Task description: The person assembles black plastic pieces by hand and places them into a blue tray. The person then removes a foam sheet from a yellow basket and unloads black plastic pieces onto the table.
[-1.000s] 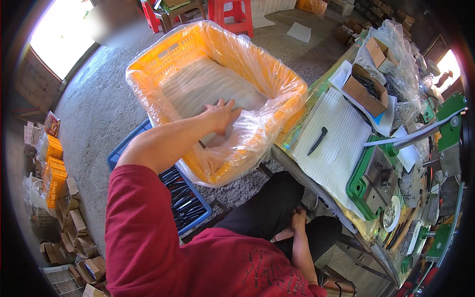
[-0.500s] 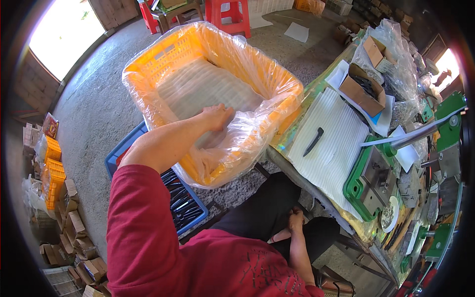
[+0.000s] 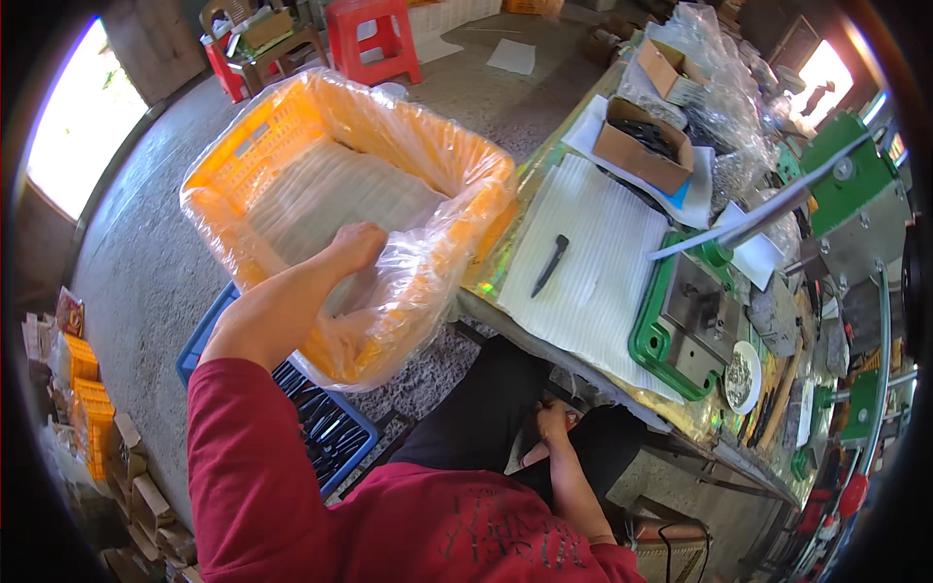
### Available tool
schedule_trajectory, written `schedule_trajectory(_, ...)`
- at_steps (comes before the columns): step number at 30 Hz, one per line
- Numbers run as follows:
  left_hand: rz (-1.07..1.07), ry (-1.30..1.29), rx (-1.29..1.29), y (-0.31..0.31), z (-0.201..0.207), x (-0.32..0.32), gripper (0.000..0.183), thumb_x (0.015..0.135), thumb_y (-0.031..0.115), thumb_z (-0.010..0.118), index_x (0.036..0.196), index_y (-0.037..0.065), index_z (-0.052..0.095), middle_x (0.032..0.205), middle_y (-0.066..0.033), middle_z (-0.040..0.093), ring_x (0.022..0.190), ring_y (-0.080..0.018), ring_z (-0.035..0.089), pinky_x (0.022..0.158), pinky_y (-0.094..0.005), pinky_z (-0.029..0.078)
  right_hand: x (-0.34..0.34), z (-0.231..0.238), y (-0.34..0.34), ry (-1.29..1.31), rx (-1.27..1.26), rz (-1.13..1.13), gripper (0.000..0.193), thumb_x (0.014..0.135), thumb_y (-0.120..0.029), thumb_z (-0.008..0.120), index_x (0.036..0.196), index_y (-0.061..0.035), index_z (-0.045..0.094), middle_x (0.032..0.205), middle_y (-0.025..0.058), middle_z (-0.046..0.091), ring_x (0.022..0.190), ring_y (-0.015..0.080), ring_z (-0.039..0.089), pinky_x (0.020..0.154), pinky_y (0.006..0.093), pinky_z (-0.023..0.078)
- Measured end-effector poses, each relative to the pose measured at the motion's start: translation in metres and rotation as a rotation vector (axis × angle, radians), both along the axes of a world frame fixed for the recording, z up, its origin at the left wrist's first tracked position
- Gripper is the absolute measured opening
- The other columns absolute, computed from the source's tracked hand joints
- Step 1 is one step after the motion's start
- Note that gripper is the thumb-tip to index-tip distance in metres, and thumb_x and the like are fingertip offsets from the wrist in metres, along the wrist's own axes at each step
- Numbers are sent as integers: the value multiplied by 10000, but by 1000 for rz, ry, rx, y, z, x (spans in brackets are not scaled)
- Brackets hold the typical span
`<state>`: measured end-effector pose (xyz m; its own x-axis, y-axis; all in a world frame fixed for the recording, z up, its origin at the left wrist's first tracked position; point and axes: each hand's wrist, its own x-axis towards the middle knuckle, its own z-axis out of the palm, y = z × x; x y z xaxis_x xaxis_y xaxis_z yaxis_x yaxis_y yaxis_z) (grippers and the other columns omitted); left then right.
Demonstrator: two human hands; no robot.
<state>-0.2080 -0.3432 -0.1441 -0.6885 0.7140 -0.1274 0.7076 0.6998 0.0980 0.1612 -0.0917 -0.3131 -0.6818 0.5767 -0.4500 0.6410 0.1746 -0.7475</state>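
Observation:
My left hand (image 3: 358,245) reaches into an orange plastic crate (image 3: 222,185) lined with a clear plastic bag (image 3: 428,255). Its fingers are curled and point down, so whatever they hold is hidden. Ribbed whitish foam sheeting (image 3: 326,199) lies on the crate's bottom under that hand. My right hand (image 3: 551,418) rests in my lap, its fingers curled; I cannot make out anything in it. On the bench to the right, a black knife-like piece (image 3: 550,266) lies alone on a white foam sheet (image 3: 530,325).
A green hand press (image 3: 671,330) stands on the bench beside a small white dish (image 3: 742,377). Behind the foam sheet is a cardboard box (image 3: 646,160) of black parts. A blue tray (image 3: 360,439) of dark tools sits below the crate. Red stools (image 3: 372,44) stand farther off.
The whole view has shifted, moving crate and bench leftward in the picture. My left hand, flatter on the foam before, now looks more curled and raised. My right hand stays in my lap.

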Motion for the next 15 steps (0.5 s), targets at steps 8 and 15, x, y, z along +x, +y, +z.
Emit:
schedule_trajectory(8,-61,-144,211,-12,-10,-12,299,671,160,546,942,76,452,879,-148,548,904,-312,493,766,-359,396,-9,16,-4,0,9,76,252,731,-37,446,940,60,548,875,165,591,843,223,551,745,291,392)
schedule_trajectory(15,98,-167,105,5,-7,-5,315,630,245,599,900,101,525,930,-114,555,933,-272,499,775,-349,401,-6,21,-5,9,72,36,289,724,-144,498,964,7,553,917,234,550,925,335,517,784,360,406)
